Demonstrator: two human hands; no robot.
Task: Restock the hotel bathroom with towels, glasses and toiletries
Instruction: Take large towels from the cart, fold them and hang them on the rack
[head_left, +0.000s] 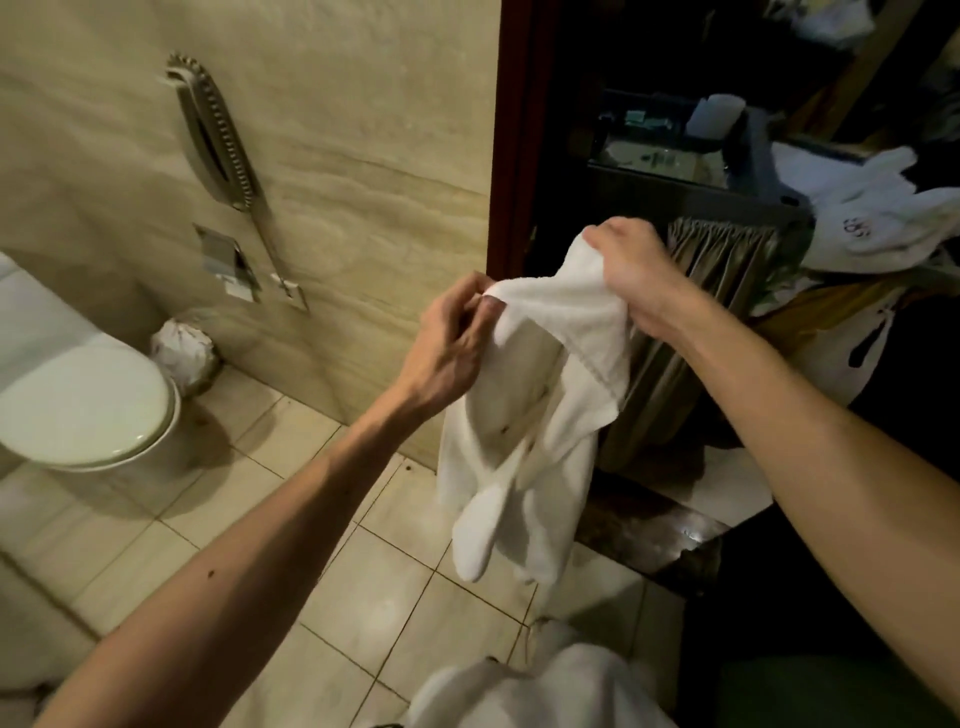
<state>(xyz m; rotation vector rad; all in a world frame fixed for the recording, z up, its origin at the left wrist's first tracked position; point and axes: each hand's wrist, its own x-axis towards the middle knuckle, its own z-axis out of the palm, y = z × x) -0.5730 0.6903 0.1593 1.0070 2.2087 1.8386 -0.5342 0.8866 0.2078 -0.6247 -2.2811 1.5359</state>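
The left hand (451, 344) has its fingers curled in tight, and the thumb and fingertips pinch one upper corner of a white towel (545, 415). The right hand (635, 271), a little higher and further off, is balled into a fist around the other bunched end, knuckles up, with terry cloth poking out past the thumb. Between the two hands the top edge runs short and slack. The rest of the towel hangs down in loose, twisted folds, clear of the tiled floor (311, 519), just in front of the doorway. Neither hand touches anything but the towel. Behind it in the dim doorway stands a cart (691, 179) with a pleated skirt (719, 270) and small items on its top tray that are too dark to make out. To the right of the cart lies a heap of white linen (878, 218). On the left is a toilet (83, 405) with its lid down, and a lined bin (183, 354) sits against the marble wall (363, 156) beside it. A phone (214, 132) is fixed to the wall higher up. Another white cloth (545, 691) shows at the very bottom of the view, close to the person; what holds it I cannot tell.
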